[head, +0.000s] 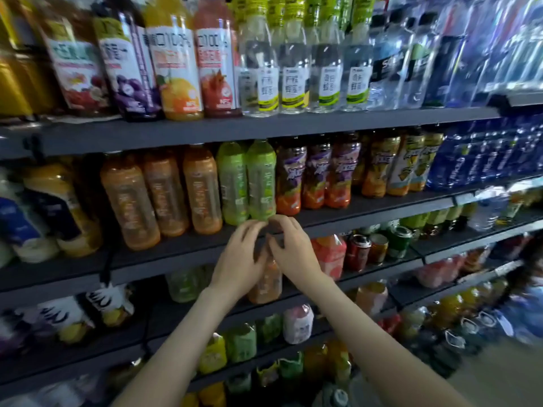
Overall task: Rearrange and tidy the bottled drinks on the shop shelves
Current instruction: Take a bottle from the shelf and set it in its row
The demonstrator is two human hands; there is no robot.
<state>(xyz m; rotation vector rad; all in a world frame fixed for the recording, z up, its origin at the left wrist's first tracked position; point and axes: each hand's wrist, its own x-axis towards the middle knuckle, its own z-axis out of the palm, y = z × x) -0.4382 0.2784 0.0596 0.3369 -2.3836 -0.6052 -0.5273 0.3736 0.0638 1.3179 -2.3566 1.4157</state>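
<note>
An orange drink bottle (266, 284) is held upright between both hands, in front of the second shelf's edge (182, 254). My left hand (239, 259) wraps its left side and my right hand (293, 248) wraps its right side, fingers curled near the top. The hands hide the bottle's neck and cap. Just behind the fingertips stand two green bottles (249, 183). To their left is a row of three orange bottles (164, 192), and to their right stand purple-labelled bottles (317, 174).
The top shelf carries tall juice bottles (176, 63) and clear bottles with green caps (293, 63). Blue bottles (470, 160) fill the right end of the second shelf. The lower shelves hold cans (379, 245) and small bottles. Bare floor (499, 377) shows at the bottom right.
</note>
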